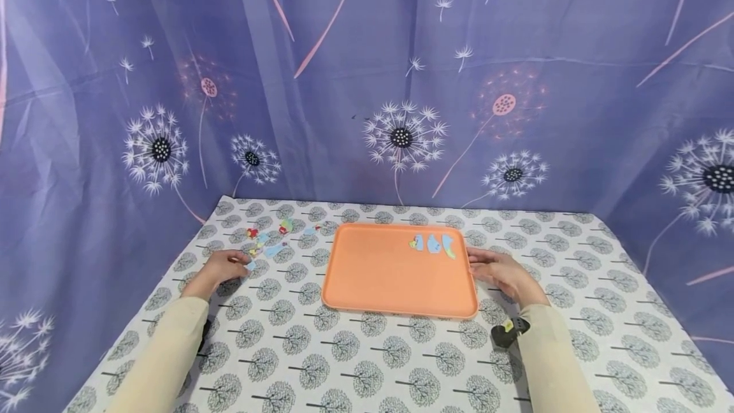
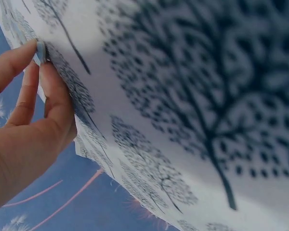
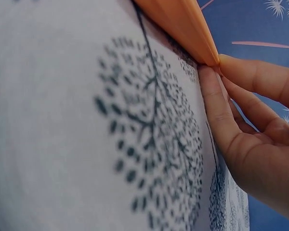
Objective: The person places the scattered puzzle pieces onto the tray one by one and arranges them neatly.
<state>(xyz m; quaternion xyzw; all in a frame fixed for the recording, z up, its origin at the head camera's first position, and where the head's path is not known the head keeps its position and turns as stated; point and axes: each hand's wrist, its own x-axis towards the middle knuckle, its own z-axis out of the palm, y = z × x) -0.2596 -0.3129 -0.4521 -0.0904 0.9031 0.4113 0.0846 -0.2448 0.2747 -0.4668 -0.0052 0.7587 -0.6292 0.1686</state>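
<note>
At the left of the table my left hand [image 1: 222,266] pinches a small light blue puzzle piece [image 1: 250,265] between thumb and fingertip. Its thin edge [image 2: 41,52] shows in the left wrist view. Several more colourful puzzle pieces [image 1: 275,250] lie scattered just beyond that hand. An orange tray [image 1: 395,279] lies in the middle, with 3 light blue pieces [image 1: 434,245] in a row near its upper right corner. My right hand [image 1: 501,273] holds the tray's right rim; in the right wrist view, thumb and finger meet at the rim [image 3: 192,29].
A white cloth with grey trees [image 1: 367,375] covers the table. Behind and at both sides hangs a purple-blue curtain [image 1: 321,120] with dandelions. A black wrist device [image 1: 510,331] sits at the right wrist, close to the tray's lower right corner.
</note>
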